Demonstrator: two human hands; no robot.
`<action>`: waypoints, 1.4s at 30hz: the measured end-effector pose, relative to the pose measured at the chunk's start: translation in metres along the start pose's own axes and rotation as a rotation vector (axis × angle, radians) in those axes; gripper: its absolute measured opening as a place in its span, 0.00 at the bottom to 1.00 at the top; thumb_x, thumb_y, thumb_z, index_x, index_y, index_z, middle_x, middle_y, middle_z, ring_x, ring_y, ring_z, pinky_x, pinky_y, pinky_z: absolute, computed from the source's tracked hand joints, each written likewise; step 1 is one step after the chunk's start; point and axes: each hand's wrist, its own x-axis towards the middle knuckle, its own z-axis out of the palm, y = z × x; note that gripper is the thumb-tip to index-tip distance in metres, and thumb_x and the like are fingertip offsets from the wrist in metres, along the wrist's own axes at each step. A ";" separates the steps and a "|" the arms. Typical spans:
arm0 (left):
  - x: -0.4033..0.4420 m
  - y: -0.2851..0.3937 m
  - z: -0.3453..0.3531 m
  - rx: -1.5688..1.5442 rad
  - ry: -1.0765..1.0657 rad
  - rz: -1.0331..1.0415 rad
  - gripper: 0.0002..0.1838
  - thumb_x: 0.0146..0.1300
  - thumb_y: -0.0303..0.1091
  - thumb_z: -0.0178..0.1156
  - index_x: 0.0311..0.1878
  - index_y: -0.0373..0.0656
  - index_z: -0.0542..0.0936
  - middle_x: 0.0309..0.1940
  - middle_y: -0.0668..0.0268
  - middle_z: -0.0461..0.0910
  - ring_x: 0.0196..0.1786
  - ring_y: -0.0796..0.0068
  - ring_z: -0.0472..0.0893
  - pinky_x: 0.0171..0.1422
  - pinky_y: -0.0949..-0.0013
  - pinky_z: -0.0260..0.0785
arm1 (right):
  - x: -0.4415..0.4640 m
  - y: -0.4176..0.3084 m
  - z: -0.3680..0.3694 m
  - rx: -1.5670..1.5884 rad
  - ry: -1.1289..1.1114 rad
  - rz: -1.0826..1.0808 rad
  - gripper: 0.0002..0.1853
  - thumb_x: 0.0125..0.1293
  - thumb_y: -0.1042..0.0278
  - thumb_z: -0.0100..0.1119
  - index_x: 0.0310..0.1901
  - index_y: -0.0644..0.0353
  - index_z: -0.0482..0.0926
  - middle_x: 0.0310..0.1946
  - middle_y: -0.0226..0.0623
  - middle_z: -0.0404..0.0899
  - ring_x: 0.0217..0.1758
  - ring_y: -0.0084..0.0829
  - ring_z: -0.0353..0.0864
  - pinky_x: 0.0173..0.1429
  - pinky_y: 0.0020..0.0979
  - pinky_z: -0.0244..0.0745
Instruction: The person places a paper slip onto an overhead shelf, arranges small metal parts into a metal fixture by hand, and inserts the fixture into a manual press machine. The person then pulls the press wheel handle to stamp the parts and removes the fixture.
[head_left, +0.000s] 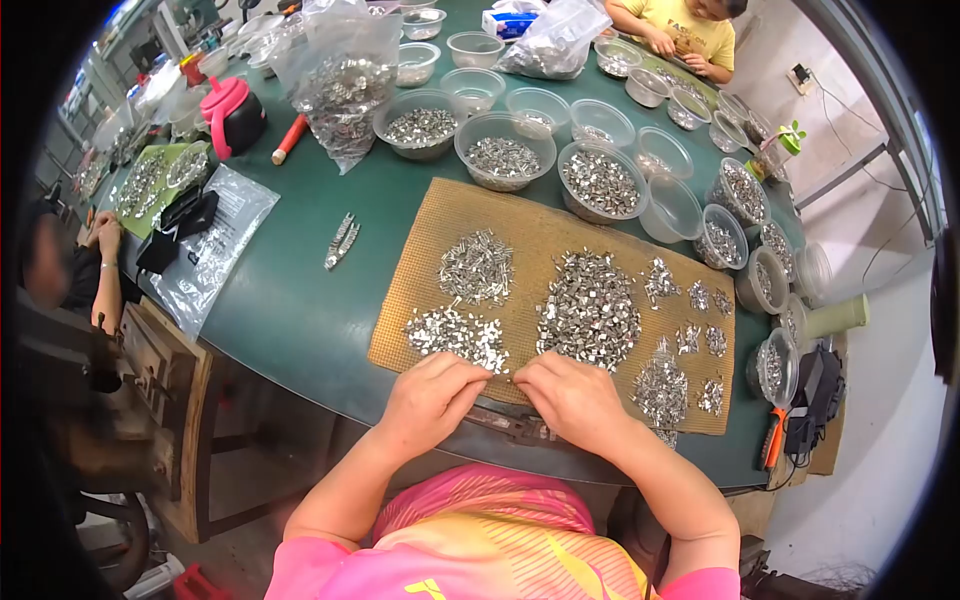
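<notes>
My left hand and my right hand are close together at the front edge of a tan textured mat. Thumb and fingers are pinched on both; whatever sits between the fingertips is too small to make out. Just beyond my left hand lies a pile of flat shiny metal pieces, with a heap of thin metal pins behind it. A large heap of small metal blocks spreads beyond my right hand. Farther right on the mat are another metal heap and several smaller clusters.
Clear plastic tubs of metal parts line the mat's far and right sides. Pliers lie left on the green table. A filled plastic bag and a pink-lidded jug stand behind. Two other people work at the table.
</notes>
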 end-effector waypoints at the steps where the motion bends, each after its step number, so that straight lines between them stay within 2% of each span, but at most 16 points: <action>1: 0.000 0.000 0.000 -0.004 0.003 -0.001 0.07 0.65 0.25 0.69 0.46 0.43 0.86 0.35 0.62 0.82 0.38 0.60 0.84 0.42 0.60 0.77 | 0.000 0.001 0.001 0.011 0.013 0.008 0.05 0.68 0.67 0.68 0.43 0.55 0.86 0.37 0.34 0.83 0.37 0.38 0.87 0.39 0.38 0.82; 8: 0.002 0.000 -0.001 -0.032 0.003 -0.027 0.07 0.66 0.26 0.69 0.46 0.43 0.85 0.34 0.63 0.82 0.37 0.60 0.83 0.42 0.60 0.77 | 0.002 -0.002 0.007 -0.098 0.015 -0.059 0.05 0.69 0.65 0.68 0.43 0.53 0.84 0.34 0.33 0.78 0.36 0.36 0.87 0.37 0.38 0.82; 11: 0.002 0.001 -0.002 -0.033 -0.006 -0.034 0.06 0.66 0.26 0.69 0.46 0.43 0.85 0.34 0.63 0.82 0.38 0.60 0.84 0.42 0.60 0.77 | 0.003 -0.002 0.002 -0.082 0.001 -0.057 0.06 0.66 0.67 0.71 0.42 0.54 0.86 0.35 0.33 0.81 0.35 0.37 0.87 0.37 0.37 0.82; 17: 0.002 0.001 -0.003 -0.046 -0.007 -0.049 0.06 0.66 0.26 0.69 0.46 0.43 0.86 0.35 0.63 0.83 0.38 0.60 0.84 0.42 0.60 0.77 | 0.001 0.002 0.000 -0.024 0.022 -0.025 0.06 0.66 0.68 0.70 0.42 0.55 0.86 0.36 0.31 0.82 0.36 0.35 0.87 0.38 0.35 0.83; 23: 0.004 0.001 -0.002 -0.022 -0.018 -0.068 0.06 0.67 0.28 0.69 0.45 0.44 0.85 0.35 0.64 0.83 0.38 0.60 0.84 0.41 0.60 0.77 | 0.001 -0.002 0.006 -0.145 0.017 -0.097 0.05 0.66 0.68 0.69 0.42 0.55 0.85 0.34 0.31 0.80 0.31 0.35 0.85 0.35 0.36 0.80; 26: 0.008 0.003 0.001 0.040 0.001 -0.024 0.07 0.63 0.25 0.71 0.44 0.44 0.86 0.31 0.63 0.82 0.33 0.62 0.83 0.37 0.63 0.75 | 0.003 -0.003 0.007 -0.146 0.011 -0.106 0.05 0.67 0.69 0.69 0.42 0.55 0.84 0.33 0.32 0.79 0.31 0.36 0.83 0.34 0.37 0.79; 29: 0.015 0.005 0.005 0.134 -0.011 0.037 0.06 0.63 0.27 0.72 0.42 0.44 0.86 0.30 0.64 0.81 0.34 0.61 0.83 0.38 0.62 0.76 | 0.004 -0.006 0.001 -0.107 -0.019 -0.040 0.06 0.66 0.69 0.69 0.42 0.56 0.82 0.34 0.33 0.79 0.33 0.36 0.84 0.36 0.36 0.80; 32: 0.021 0.010 0.010 0.252 -0.028 0.108 0.06 0.61 0.28 0.72 0.39 0.46 0.85 0.29 0.65 0.78 0.34 0.62 0.82 0.37 0.61 0.76 | -0.005 -0.005 -0.009 -0.033 0.042 -0.030 0.05 0.68 0.70 0.66 0.41 0.57 0.79 0.34 0.36 0.77 0.36 0.39 0.85 0.39 0.38 0.81; 36: 0.023 0.013 0.014 0.398 -0.119 0.145 0.07 0.57 0.27 0.73 0.37 0.47 0.84 0.28 0.66 0.75 0.33 0.64 0.81 0.36 0.62 0.76 | -0.032 0.000 -0.031 -0.032 0.104 0.007 0.07 0.66 0.72 0.68 0.42 0.57 0.79 0.37 0.35 0.80 0.37 0.39 0.84 0.40 0.39 0.79; 42: 0.025 0.011 0.017 0.347 -0.117 0.158 0.07 0.58 0.26 0.72 0.37 0.45 0.83 0.29 0.65 0.77 0.35 0.62 0.81 0.37 0.61 0.75 | -0.077 -0.003 -0.043 -0.060 0.000 0.045 0.10 0.60 0.74 0.71 0.41 0.56 0.79 0.43 0.33 0.83 0.45 0.38 0.84 0.49 0.39 0.78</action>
